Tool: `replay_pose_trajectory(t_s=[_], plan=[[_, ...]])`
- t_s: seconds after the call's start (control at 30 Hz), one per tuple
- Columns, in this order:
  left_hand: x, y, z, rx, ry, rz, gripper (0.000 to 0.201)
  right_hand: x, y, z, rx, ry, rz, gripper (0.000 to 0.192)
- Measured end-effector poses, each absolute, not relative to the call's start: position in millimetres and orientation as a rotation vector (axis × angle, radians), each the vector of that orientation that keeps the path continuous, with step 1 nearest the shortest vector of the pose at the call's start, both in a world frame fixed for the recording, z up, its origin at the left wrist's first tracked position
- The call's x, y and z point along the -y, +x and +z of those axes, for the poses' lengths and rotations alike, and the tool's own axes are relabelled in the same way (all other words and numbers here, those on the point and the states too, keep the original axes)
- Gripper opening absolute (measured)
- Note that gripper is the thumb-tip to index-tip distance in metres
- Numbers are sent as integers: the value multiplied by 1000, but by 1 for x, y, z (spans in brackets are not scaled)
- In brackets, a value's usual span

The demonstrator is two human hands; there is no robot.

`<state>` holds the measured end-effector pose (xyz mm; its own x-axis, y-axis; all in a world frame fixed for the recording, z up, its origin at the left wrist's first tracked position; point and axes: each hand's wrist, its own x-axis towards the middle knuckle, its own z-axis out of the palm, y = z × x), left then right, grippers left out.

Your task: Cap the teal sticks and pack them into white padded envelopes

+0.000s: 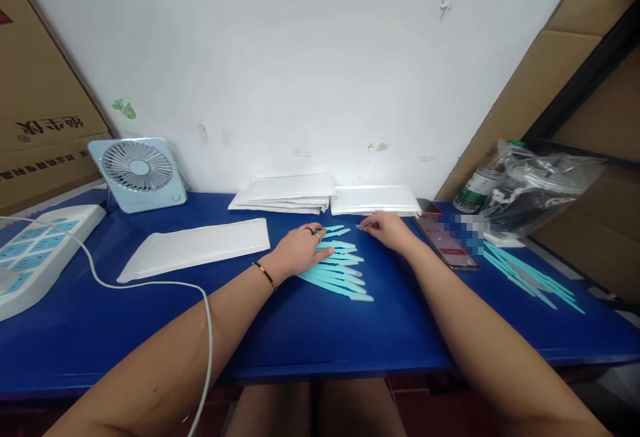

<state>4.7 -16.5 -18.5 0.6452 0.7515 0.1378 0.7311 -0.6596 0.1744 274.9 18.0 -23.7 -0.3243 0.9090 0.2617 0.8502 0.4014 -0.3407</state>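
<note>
Turquoise eyebrow razors [337, 277] lie fanned out in a row on the blue table, with their pale blade ends pointing right. Across their left part rests my left hand [299, 250], its fingers stretched out and the thumb lying over the handles. My right hand [389, 229] is just beyond the right side of the fan, thumb and fingertips pinched on a small clear plastic piece [360, 227], perhaps a blade cover. White padded envelopes [283, 190] are piled behind my hands, and a second stack [375, 198] stands beside them against the wall.
A single white envelope [200, 248] lies to the left, near a small fan [137, 173] and a power strip [55, 250]. A white cable [204, 297] crosses my left forearm. To the right are a phone [453, 250], more razors [533, 277], a bottle [475, 190] and a plastic bag [535, 190].
</note>
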Motion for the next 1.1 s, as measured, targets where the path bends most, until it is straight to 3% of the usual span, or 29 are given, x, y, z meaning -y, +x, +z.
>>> replay_pose_trajectory(t_s=[0.2,0.87,0.93,1.1], plan=[[17,3,-18,-1241,2750,283,67,-16,266,-21,2384,-1424,-75,25],[14,11,-30,-1085,2746,211,76,-7,228,-25,2224,-1246,337,21],[14,10,-27,-1080,2714,189,81,2,226,-18,2244,-1283,365,32],[20,-1,-12,-977,2688,1,117,36,225,6,2528,-1383,667,95]])
